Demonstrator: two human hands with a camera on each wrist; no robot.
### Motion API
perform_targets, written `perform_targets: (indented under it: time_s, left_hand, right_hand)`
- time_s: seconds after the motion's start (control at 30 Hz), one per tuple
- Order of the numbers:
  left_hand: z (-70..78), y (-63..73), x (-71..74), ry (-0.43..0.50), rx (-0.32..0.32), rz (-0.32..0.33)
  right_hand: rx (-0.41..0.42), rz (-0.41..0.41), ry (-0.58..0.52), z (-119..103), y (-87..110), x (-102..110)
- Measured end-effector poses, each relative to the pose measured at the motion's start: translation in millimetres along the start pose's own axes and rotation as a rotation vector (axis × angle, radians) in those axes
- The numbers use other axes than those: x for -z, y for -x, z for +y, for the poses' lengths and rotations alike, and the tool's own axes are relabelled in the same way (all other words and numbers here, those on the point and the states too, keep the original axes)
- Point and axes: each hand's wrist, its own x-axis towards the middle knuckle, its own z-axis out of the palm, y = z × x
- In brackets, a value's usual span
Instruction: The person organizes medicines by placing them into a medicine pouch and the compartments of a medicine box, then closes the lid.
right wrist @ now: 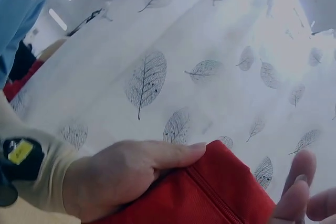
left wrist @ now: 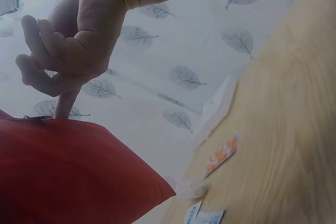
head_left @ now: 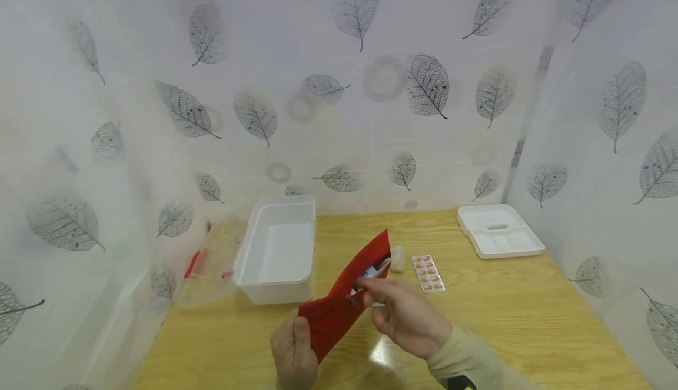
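A red zip pouch (head_left: 333,322) is held up over the table, tilted, its mouth parted. My left hand (head_left: 295,349) grips its lower left end, thumb on the near face. My right hand (head_left: 406,315) is at the mouth; one finger dips inside, its tip hidden, while the others bend loosely outside, as the left wrist view shows. White and blue packets (head_left: 372,272) show within the opening. The pouch's zip (right wrist: 215,195) is seen in the right wrist view. Behind the pouch lie a whitish roll (head_left: 397,259) and a blister pack of orange-and-white capsules (head_left: 428,273).
A white plastic box (head_left: 272,293) stands at the back left, beside a clear lid (head_left: 212,287) with red clips. A white divided tray (head_left: 511,242) sits at the back right. Small printed packets (left wrist: 209,217) lie on the table (head_left: 508,319). Leaf-patterned curtains surround it.
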Motion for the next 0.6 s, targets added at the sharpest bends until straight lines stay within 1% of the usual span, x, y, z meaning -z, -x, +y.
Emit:
perform_targets:
  time_s: [0.1, 0.2, 0.27, 0.33, 0.43, 0.5, 0.6]
  left_hand:
    - [0.5, -0.2, 0.6, 0.004, -0.007, -0.012]
    - [0.9, -0.1, 1.7, -0.02, -0.023, -0.018]
    - [0.2, 0.4, 2.1, -0.034, -0.038, -0.017]
    - [-0.6, 0.6, 2.4, -0.041, -0.048, -0.013]
    - [-1.1, 0.5, 2.3, -0.029, -0.055, -0.009]
    - [-1.0, 0.1, 2.2, -0.017, -0.056, -0.006]
    - [-0.3, -0.6, 2.1, 0.001, -0.058, -0.003]
  right_hand:
    - [-0.039, -0.015, -0.066, -2, -0.3, 1]
    - [-0.09, -0.033, -0.123, -5, -1.4, 2]
    - [-0.106, -0.049, -0.139, -6, -2.3, 2]
    - [-0.105, -0.053, -0.148, -5, -3.2, 3]
    - [-0.092, -0.048, -0.155, -3, -5.6, 5]
    - [-0.092, -0.027, -0.165, -2, -8.4, 5]
    - [-0.089, -0.004, -0.14, 2, -14.2, 6]
